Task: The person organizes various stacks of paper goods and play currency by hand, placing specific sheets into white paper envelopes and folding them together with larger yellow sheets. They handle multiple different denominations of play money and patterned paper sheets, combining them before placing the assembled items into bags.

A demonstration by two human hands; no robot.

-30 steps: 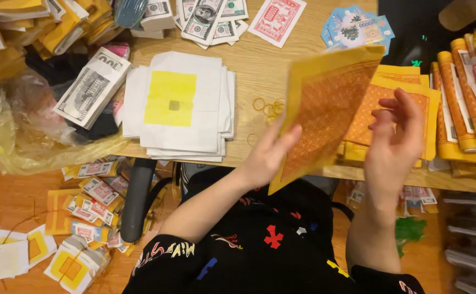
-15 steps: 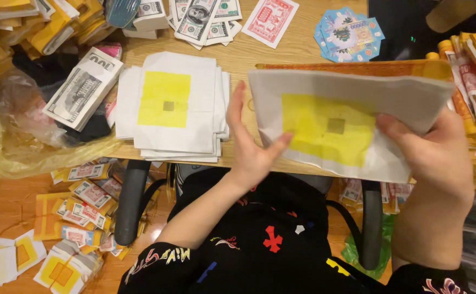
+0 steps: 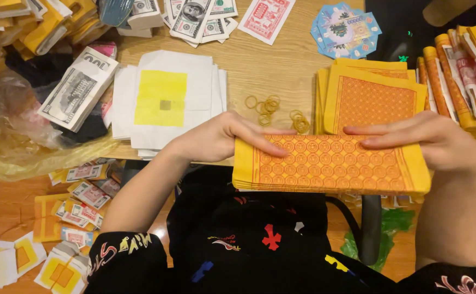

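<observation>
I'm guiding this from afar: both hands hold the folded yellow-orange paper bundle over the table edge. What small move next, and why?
Probably reach for a rubber band. The left hand and right hand press the yellow-orange bundle flat, folded and unbound, and loose bands lie just beyond it on the table.

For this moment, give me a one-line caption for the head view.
Both hands, left hand and right hand, hold a yellow paper stack over the table.

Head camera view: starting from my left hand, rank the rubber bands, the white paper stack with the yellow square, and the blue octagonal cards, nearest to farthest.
From the left hand:
1. Rubber bands, just above it on the table.
2. White paper stack, up and to the left.
3. Blue octagonal cards, far edge, to the right.
</observation>
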